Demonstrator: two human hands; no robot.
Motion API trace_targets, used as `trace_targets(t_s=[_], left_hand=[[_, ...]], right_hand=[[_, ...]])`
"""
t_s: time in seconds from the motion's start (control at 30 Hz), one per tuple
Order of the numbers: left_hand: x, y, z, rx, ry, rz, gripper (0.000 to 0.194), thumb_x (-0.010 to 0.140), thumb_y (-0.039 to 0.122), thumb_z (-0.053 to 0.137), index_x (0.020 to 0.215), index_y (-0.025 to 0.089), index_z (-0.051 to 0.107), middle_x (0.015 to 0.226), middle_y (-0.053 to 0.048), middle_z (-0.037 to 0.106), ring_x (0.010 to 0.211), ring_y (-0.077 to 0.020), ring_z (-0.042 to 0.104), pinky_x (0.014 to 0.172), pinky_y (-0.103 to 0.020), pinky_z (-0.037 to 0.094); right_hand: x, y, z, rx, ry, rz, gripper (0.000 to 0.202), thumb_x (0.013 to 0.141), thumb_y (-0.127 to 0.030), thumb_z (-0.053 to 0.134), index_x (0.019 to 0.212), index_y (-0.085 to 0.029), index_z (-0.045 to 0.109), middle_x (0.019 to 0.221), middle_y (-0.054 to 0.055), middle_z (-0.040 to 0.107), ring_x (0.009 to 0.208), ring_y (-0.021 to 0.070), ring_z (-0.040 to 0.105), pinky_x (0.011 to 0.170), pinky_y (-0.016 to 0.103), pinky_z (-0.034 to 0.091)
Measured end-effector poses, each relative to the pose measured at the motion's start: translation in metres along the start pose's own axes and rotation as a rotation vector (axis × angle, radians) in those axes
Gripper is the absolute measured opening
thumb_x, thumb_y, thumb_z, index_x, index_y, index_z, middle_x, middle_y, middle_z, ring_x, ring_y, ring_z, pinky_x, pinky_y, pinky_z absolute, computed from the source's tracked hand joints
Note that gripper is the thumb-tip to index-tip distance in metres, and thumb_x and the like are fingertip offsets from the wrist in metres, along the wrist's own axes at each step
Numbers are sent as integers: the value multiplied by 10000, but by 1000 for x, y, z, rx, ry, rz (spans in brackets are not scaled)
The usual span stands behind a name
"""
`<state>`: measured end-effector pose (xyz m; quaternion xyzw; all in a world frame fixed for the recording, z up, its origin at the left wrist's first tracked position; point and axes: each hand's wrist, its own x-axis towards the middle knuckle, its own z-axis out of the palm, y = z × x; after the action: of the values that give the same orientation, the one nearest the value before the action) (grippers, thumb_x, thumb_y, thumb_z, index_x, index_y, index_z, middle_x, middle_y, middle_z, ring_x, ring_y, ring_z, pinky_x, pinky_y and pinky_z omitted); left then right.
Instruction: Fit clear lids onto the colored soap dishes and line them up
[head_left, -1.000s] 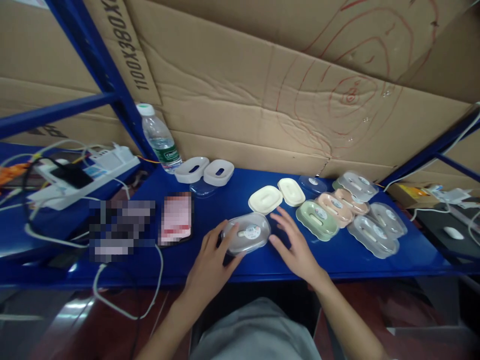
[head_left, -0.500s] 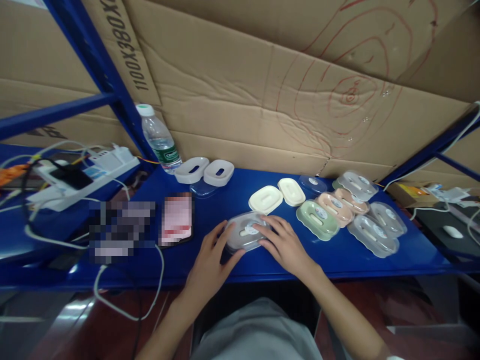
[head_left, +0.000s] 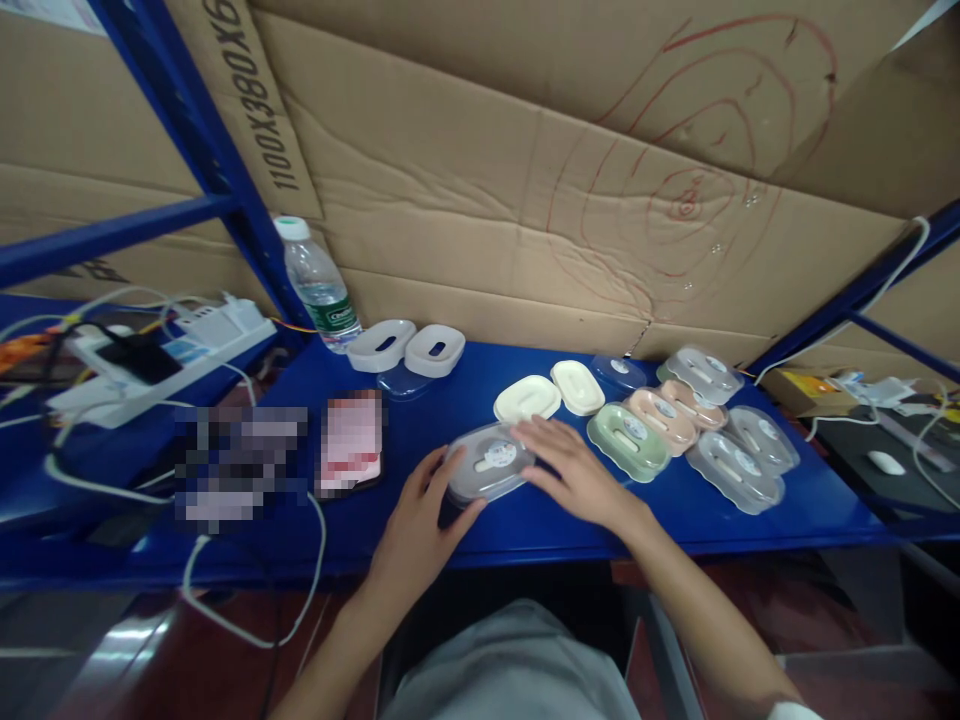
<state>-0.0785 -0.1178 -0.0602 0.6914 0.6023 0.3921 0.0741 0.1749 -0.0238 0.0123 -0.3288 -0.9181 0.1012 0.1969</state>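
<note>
A grey soap box with a clear lid (head_left: 480,470) lies near the table's front edge, a round white sticker on its lid. My left hand (head_left: 420,510) grips its left end between thumb and fingers. At the box's right end is my right hand (head_left: 574,470), its fingers stretched out over the rim; whether they touch it I cannot tell. Just behind stand two cream soap box trays (head_left: 527,400). To the right sit lidded soap boxes: a green one (head_left: 628,440), peach ones (head_left: 661,420) and grey ones (head_left: 735,472).
Two white oval soap box bases (head_left: 435,350) and a clear lid (head_left: 405,385) lie by a water bottle (head_left: 322,290). Another clear lid (head_left: 619,373) is at the back. A phone (head_left: 351,440), a power strip (head_left: 165,365) and cables occupy the left. Cardboard (head_left: 450,150) walls the back.
My right hand has lifted its fingers off the sticker and shifted to the box's right rim. My left hand keeps its grip. The view has shifted slightly.
</note>
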Motion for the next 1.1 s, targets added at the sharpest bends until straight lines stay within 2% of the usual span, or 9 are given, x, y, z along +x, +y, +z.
trace_targets(t_s=[0.1,0.2,0.27,0.43,0.6,0.7,0.8,0.97,1.1], left_hand=[[0,4,-1,10,-5,-11,610,981,461,660,1535,301,463,1487,-122,547,1359,-314,605,1090,-495,571],[0,7,-2,32,4,-20,602,970,471,666,1514,287,485,1467,-130,550,1331,-327,621,1058,-502,589],[-1,8,-3,41,13,-16,601,967,481,663,1508,282,490,1459,-135,554,1317,-333,628,1034,-500,602],[-1,10,-4,50,16,-12,579,972,479,652,1500,296,499,1446,-126,569,1313,-330,629,1024,-492,606],[0,10,-3,62,12,-1,599,977,485,644,1516,277,486,1449,-135,565,1321,-331,621,1030,-499,603],[0,9,-3,80,7,-1,602,973,493,646,1512,276,491,1446,-139,566,1317,-339,625,1022,-504,609],[0,9,-3,85,11,12,599,972,499,646,1506,269,497,1440,-141,571,1313,-340,631,1026,-510,608],[-1,9,-4,83,-11,58,592,978,492,646,1504,272,486,1460,-140,570,1322,-327,632,1052,-500,595],[-1,9,-5,66,-31,59,584,985,488,639,1513,304,471,1470,-119,576,1332,-315,633,1064,-488,590]], right_hand=[[37,20,-11,-40,109,392,609,1091,-542,427,1628,-254,403,1733,144,294,1615,319,258,1271,591,292],[72,36,-4,-89,-105,710,810,983,-683,563,1614,-194,427,1733,232,234,1590,473,235,1193,731,299],[88,40,6,-72,-221,704,825,931,-692,642,1570,-191,499,1707,238,303,1565,487,292,1185,704,331],[106,53,6,-57,-178,590,688,1016,-636,544,1602,-288,453,1713,110,354,1601,309,282,1278,492,269],[111,96,-22,-184,-79,954,840,1031,-648,468,1632,-78,331,1724,306,166,1607,490,100,1204,781,21],[112,110,-29,-188,-93,1086,883,1012,-660,496,1580,4,374,1657,399,239,1562,553,196,1142,843,79],[113,103,-24,-136,-124,996,836,1011,-674,497,1576,-63,421,1634,340,365,1535,502,320,1165,786,203],[91,61,-10,-29,-103,626,622,1062,-550,513,1599,-244,448,1690,118,401,1576,282,347,1285,480,265],[44,29,-10,141,-160,142,699,993,-533,671,1615,-337,419,1730,72,325,1609,262,285,1293,494,266]])
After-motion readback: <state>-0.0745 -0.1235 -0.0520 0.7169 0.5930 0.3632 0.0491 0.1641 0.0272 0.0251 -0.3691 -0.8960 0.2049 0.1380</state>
